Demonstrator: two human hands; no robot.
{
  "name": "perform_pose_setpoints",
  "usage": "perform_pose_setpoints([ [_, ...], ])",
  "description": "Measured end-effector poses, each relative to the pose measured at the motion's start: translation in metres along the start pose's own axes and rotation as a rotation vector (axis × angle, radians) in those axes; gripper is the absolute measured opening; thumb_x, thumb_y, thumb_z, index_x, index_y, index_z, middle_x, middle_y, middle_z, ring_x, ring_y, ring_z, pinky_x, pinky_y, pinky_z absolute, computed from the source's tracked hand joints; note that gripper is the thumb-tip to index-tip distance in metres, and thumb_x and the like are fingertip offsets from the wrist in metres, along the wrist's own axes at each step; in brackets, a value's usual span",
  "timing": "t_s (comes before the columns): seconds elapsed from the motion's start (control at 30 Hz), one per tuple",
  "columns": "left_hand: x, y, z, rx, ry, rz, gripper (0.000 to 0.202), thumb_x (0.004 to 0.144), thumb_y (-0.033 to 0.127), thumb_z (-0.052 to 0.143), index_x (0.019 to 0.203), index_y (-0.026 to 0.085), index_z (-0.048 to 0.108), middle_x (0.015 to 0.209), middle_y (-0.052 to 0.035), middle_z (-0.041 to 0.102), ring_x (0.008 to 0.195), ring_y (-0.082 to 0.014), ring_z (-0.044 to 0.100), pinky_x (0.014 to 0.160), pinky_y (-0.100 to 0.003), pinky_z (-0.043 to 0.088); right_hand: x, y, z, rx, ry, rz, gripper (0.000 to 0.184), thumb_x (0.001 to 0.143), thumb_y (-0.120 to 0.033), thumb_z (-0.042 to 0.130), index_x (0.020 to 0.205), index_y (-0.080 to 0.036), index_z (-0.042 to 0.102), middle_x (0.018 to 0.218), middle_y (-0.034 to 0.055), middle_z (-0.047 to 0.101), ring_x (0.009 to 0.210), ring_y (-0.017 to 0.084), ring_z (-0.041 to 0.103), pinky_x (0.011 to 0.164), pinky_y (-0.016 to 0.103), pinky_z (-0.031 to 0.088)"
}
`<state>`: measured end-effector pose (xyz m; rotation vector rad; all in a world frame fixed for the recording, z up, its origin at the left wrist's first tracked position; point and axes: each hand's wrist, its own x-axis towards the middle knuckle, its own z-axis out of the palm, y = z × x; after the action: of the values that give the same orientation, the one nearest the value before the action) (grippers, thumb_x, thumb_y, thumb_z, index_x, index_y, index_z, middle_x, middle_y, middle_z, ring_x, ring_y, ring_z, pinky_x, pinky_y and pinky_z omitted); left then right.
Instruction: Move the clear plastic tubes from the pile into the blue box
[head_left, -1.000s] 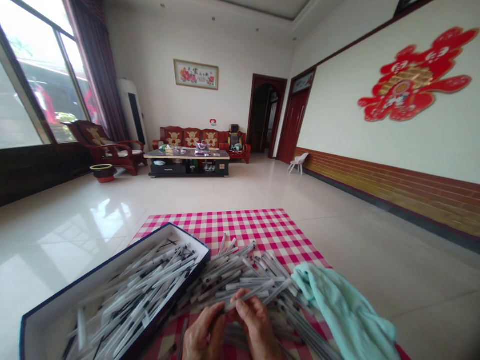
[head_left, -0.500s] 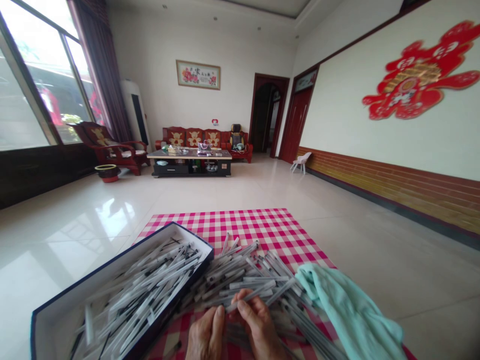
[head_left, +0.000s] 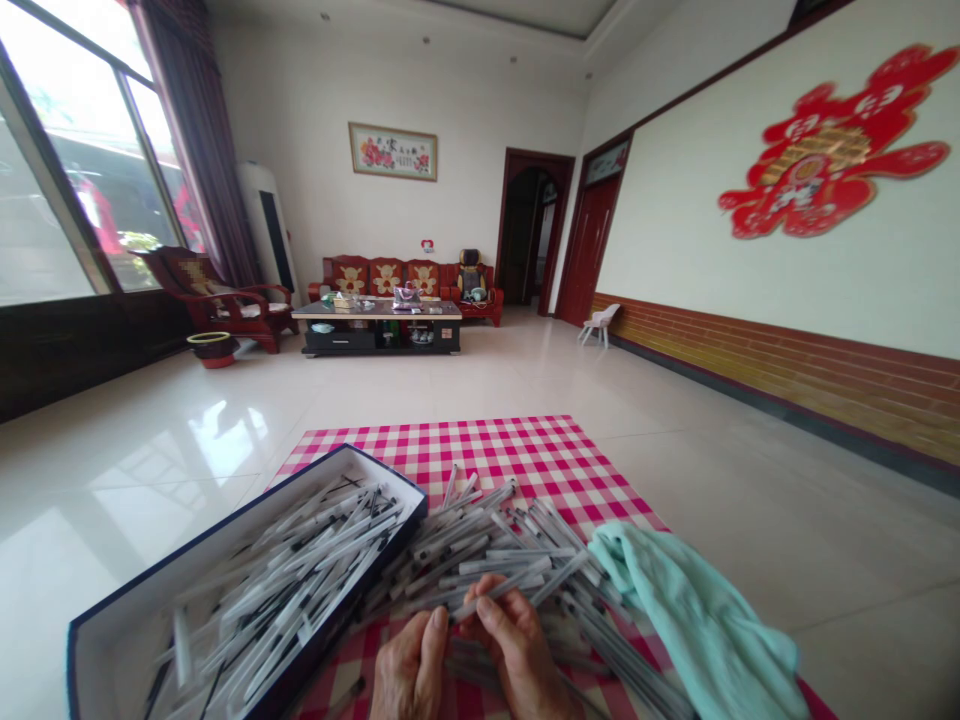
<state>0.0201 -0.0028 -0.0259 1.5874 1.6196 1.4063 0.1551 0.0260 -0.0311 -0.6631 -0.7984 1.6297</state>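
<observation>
Nearest item: right hand (head_left: 516, 660), fingers (head_left: 491, 612) curled narrow and pinching one slim clear plastic pen (head_left: 499, 592) near its lower end, the pen angled up to the right. Left hand (head_left: 409, 670), fingers curled narrow, tips just beside that pen's end; contact cannot be told.

Beneath both hands: a heap of loose pens (head_left: 480, 535), clear barrels with black inner parts, lying crossed on a pink-and-white gingham cloth (head_left: 480, 450). Left of the heap and just beside it: an open navy-rimmed white box (head_left: 105, 660), filled with similar pens at mixed angles. Right of the heap: a crumpled mint-green towel (head_left: 690, 620), lying over the pens' edge.

Beyond: glossy pale floor tiles (head_left: 150, 450) under the cloth; a low dark coffee table (head_left: 375, 338) carrying assorted small items; a red wooden sofa (head_left: 382, 275) behind it; a matching armchair (head_left: 217, 305) by the tall windows; a small white plastic chair (head_left: 600, 323) against the wall; a large red paper wall decoration (head_left: 825, 150).

Change from a moment before: hands and held pen sit almost where they were; the view has shifted slightly, the box's near corner now further right in the picture.
</observation>
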Motion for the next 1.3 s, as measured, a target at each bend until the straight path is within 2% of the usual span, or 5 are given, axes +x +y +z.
perform_pose_setpoints([
  [0.13,-0.002,0.001,0.003,-0.093,0.079,0.017,0.034,0.081,0.051,0.052,0.089,0.021,0.065,0.07,0.0,0.069,0.062,-0.0149,0.063,0.059,-0.019,0.047,0.001,0.0,0.0,0.002,-0.015,-0.002,0.014,0.079,-0.026,0.068,0.091,-0.021,0.062,0.087,0.0003,0.064,0.078,0.018,0.062,0.075,0.034,0.048],
  [0.43,0.001,-0.009,0.002,-0.043,-0.02,-0.007,0.042,0.089,0.045,0.043,0.058,0.02,0.054,0.048,0.0042,0.048,0.044,-0.0091,0.044,0.046,-0.018,0.034,0.004,0.005,-0.004,0.012,-0.011,-0.006,0.016,0.077,-0.027,0.07,0.09,-0.021,0.063,0.086,0.0006,0.065,0.074,0.016,0.062,0.071,0.031,0.048],
  [0.9,0.007,-0.004,-0.008,-0.066,0.145,0.003,0.03,0.08,0.048,0.056,0.086,0.02,0.064,0.071,-0.0008,0.07,0.061,-0.0156,0.064,0.057,-0.021,0.05,0.004,-0.004,0.005,0.109,0.153,0.047,0.031,0.07,-0.035,0.075,0.093,-0.021,0.06,0.095,0.0065,0.072,0.078,0.025,0.069,0.065,0.036,0.054],
  [1.13,0.035,0.002,-0.067,0.398,0.242,0.159,0.015,0.081,0.034,0.056,0.089,0.023,0.064,0.077,0.0009,0.071,0.066,-0.0154,0.068,0.063,-0.022,0.052,0.006,-0.001,0.005,0.077,0.143,0.03,0.032,0.07,-0.036,0.076,0.091,-0.02,0.057,0.089,0.0047,0.071,0.071,0.022,0.07,0.059,0.031,0.054],
  [1.3,0.05,-0.008,-0.103,0.759,0.26,0.016,0.018,0.083,0.026,0.052,0.096,0.022,0.064,0.094,-0.0031,0.072,0.076,-0.0198,0.07,0.062,-0.026,0.051,0.009,0.003,0.002,0.074,0.116,0.025,0.031,0.072,-0.037,0.074,0.091,-0.02,0.055,0.088,0.004,0.07,0.071,0.021,0.07,0.056,0.029,0.053],
])
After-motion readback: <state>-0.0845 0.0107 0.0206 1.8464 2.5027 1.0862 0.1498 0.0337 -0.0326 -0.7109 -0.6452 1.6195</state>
